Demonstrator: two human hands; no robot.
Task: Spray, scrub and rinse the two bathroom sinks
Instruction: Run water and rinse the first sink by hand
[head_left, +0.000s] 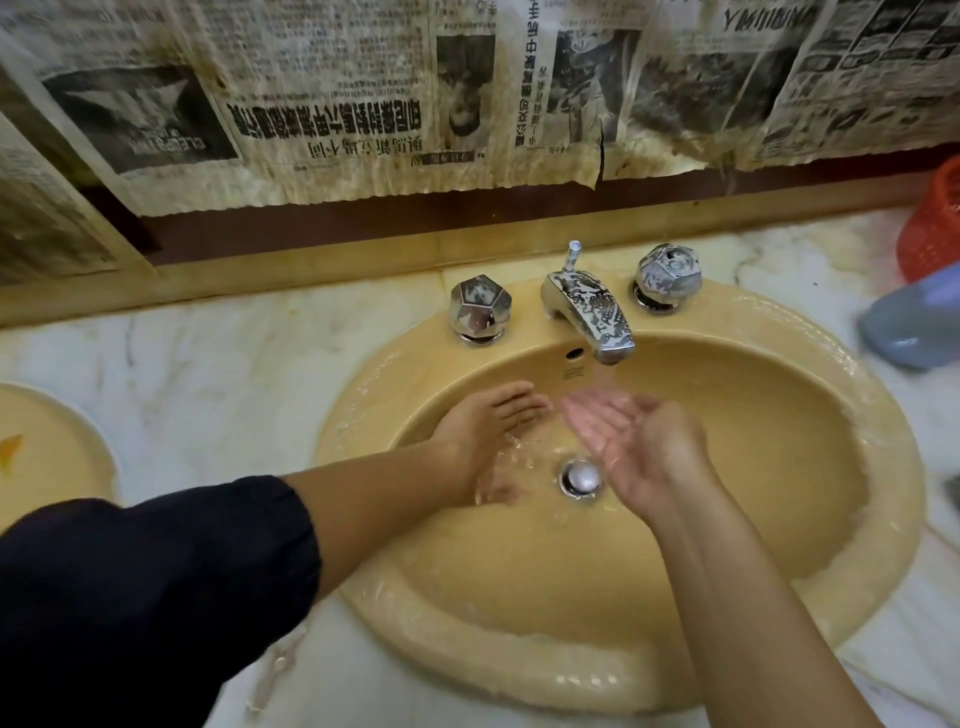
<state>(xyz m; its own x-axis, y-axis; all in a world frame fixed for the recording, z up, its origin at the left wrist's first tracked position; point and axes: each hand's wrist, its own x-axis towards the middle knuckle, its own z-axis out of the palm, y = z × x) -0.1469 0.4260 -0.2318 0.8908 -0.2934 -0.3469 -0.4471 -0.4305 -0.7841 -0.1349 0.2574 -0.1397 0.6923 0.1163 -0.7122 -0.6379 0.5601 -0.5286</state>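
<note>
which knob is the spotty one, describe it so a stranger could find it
Start at the yellow sink under the hands, then its chrome spout. The spotty knob sits right of that spout, dull and flecked, unlike the shiny left knob.

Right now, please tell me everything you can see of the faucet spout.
The faucet spout looks like chromed metal, speckled with water spots or soap. It slopes forward and down from the sink deck, between two faceted knobs, with a lift rod standing behind it. Water runs from its tip onto the right hand. Neither hand touches it.

Dim warm light, edges bowed
</note>
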